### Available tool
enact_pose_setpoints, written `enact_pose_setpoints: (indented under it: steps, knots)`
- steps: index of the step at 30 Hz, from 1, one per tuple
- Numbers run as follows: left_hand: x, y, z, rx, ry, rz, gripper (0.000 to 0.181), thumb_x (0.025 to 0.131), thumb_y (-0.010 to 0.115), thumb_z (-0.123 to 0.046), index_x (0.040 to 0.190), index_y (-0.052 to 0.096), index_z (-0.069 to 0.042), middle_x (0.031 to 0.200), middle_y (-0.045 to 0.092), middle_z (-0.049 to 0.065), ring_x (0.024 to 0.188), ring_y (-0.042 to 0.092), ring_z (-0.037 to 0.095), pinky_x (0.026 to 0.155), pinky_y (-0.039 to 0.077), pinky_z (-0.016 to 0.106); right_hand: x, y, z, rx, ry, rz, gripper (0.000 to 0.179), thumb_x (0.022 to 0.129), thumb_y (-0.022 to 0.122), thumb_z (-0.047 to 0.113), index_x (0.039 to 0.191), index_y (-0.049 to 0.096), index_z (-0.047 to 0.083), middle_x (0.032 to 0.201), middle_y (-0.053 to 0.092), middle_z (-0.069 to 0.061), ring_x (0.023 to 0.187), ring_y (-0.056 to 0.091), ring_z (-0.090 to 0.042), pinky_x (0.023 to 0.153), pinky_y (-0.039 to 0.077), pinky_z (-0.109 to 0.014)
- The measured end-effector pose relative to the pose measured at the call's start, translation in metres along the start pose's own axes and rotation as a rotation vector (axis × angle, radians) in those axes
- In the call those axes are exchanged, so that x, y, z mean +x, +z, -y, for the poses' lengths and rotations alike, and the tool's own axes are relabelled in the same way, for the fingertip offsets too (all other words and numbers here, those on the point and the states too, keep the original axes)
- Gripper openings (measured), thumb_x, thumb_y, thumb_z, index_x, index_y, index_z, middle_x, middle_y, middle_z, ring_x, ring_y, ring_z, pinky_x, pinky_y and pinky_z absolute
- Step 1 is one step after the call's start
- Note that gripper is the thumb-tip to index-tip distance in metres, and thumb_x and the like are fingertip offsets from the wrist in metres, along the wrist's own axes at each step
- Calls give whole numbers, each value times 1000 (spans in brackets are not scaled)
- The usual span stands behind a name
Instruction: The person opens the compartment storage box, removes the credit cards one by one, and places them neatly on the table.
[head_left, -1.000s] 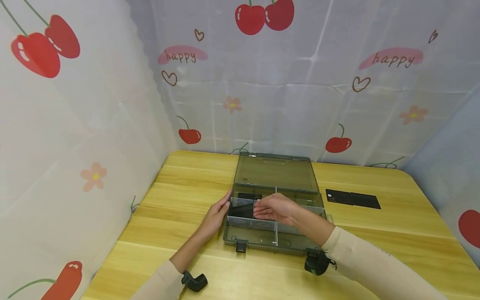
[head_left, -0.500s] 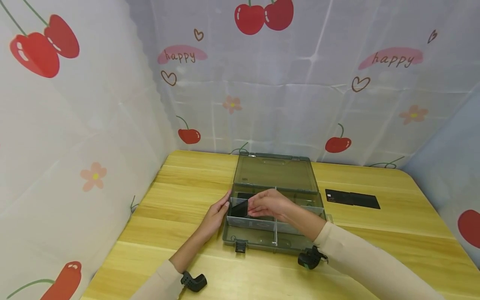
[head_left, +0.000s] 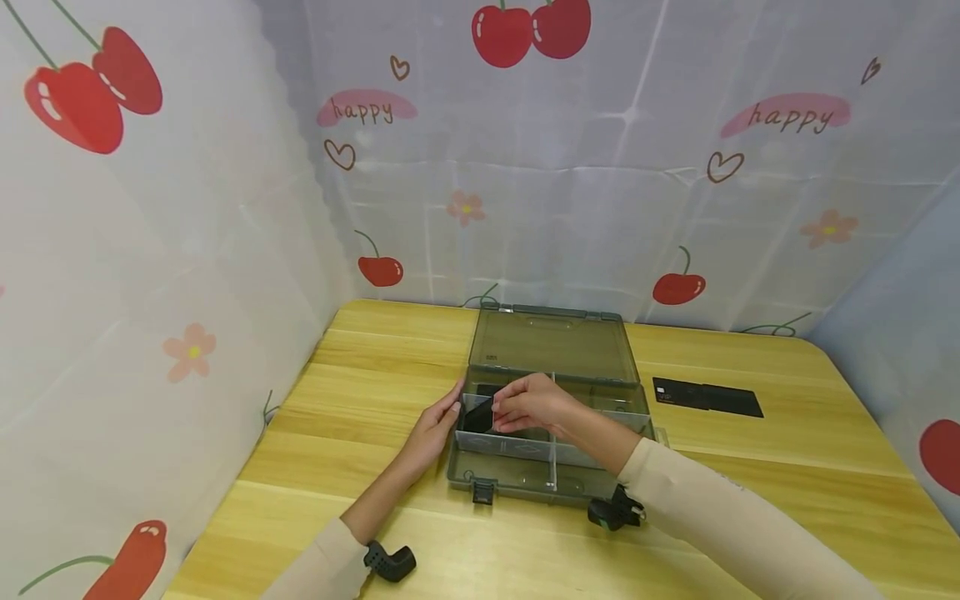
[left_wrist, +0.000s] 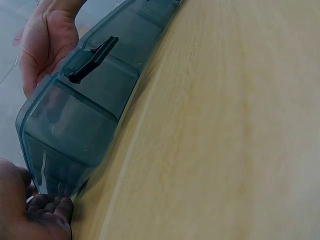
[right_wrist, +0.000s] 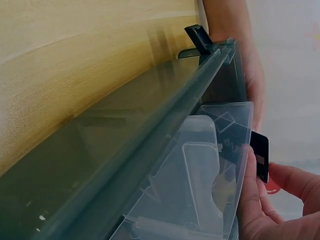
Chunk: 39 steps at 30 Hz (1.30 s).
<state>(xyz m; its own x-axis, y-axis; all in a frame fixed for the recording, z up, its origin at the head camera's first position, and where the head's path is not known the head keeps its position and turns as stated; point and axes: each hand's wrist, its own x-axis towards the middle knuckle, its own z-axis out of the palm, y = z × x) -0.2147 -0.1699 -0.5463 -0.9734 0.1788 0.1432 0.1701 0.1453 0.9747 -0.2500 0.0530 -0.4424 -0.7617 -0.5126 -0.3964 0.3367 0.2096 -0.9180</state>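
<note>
The box stands on the table, its lid at the back, a curtain beyond. The left hand touches its left side; the right hand holds a card over its left half (another card lies behind). Two cards lie right.

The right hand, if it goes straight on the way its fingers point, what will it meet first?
Probably the box's left wall; the card in the right hand would lead. The left hand is just beyond. Depth is unclear, so passing above is possible.
</note>
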Motion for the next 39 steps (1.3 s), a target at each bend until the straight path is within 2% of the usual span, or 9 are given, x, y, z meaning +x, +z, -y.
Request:
enact_pose_setpoints:
  steps: [6,13,22,28,36,39]
  knots:
    - [1,0,1,9,6,3,48,111,41,-17,158,35,-9,164,31,4,152,22,23,125,17,43,0,2,0,-16,14,-21,29,99,61,-2,124,60,-17,109,68,-34,86,75,-29,79,63,-38]
    - [3,-1,0,7,5,-2,47,111,41,-17,157,36,-9,164,30,5,152,21,24,125,17,43,2,2,1,-15,26,-46,29,98,62,-4,124,61,-16,107,69,-32,84,75,-28,78,63,-38]
    - [1,-2,1,26,-13,14,48,112,41,-21,159,33,-13,165,28,-1,153,21,21,124,19,42,-6,-1,2,-33,7,-52,30,97,62,-4,126,61,-15,108,68,-33,83,75,-28,79,63,-39]
    - [1,-1,0,12,2,12,48,111,41,-19,158,33,-10,164,29,2,153,21,24,124,18,44,-13,-5,4,-30,-28,-43,30,98,60,-3,125,60,-16,112,66,-34,82,74,-27,80,63,-38]
    - [0,-1,2,1,2,15,49,111,42,-19,158,34,-6,165,28,7,153,19,27,124,16,47,-20,-10,3,-19,-43,-40,31,99,59,-1,127,58,-15,104,67,-28,82,74,-26,79,63,-40]
    - [0,-1,2,9,-2,22,50,112,41,-22,159,32,-8,165,27,5,153,19,26,124,17,45,-23,-13,2,-14,-54,-38,35,99,58,-1,130,56,-16,105,67,-28,81,73,-25,81,63,-41]
